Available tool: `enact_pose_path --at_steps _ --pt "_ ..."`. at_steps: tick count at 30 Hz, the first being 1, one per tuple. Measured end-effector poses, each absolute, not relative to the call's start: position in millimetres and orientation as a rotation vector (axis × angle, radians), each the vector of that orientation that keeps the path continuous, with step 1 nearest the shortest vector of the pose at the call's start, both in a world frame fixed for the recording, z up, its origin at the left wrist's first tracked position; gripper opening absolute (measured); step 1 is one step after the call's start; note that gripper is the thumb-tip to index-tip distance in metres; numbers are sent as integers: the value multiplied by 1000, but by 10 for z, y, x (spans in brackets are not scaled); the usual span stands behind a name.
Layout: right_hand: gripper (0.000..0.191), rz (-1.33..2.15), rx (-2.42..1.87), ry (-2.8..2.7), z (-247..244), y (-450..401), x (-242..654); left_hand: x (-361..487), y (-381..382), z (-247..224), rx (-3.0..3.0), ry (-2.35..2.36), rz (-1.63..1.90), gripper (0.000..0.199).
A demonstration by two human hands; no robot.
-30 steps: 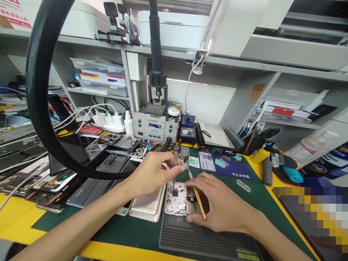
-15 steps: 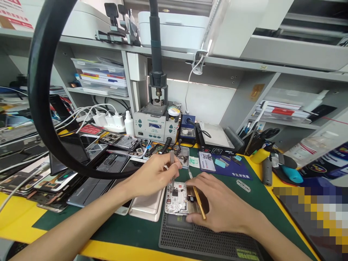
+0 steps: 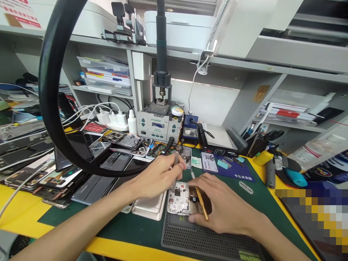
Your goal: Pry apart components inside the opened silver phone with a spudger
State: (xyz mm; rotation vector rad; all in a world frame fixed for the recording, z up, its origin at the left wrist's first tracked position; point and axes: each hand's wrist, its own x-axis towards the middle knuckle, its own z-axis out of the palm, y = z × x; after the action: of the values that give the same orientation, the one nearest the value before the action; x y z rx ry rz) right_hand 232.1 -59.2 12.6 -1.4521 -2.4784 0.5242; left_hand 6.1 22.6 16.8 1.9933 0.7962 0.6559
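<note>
Holding: opened phone (image 3: 179,197), on grey mat (image 3: 206,241), mid counter (image 3: 130,232).
L hand (image 3: 156,177): just left of phone; grip clamped on tweezers (image 3: 174,170), tip down at phone's top edge.
R hand (image 3: 223,206): right of phone, grip pinching its right side, fingers over gold edge.
Beside phone, left: gold phone back (image 3: 149,206).
Behind phone: solder station (image 3: 157,125), black ring lamp (image 3: 54,108).

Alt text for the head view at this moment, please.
A person's left hand holds metal tweezers tip-down over an opened phone on a dark work mat, while the right hand steadies the phone. Dismantled phones and a rework station crowd the bench behind.
</note>
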Motion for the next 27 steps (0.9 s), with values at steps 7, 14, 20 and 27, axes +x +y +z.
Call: enact_pose_path --at_steps 7,14,20,27 --pt "58 534 -1459 -2479 130 -577 2310 73 208 159 2011 788 663 28" --pt "58 532 -1463 -2479 141 -585 2307 92 203 169 1984 812 668 28" --pt "58 534 -1460 -2481 139 -592 2310 103 198 169 1982 819 689 27" --pt "58 541 -1469 -2481 137 -586 2306 102 197 171 1981 805 701 28"
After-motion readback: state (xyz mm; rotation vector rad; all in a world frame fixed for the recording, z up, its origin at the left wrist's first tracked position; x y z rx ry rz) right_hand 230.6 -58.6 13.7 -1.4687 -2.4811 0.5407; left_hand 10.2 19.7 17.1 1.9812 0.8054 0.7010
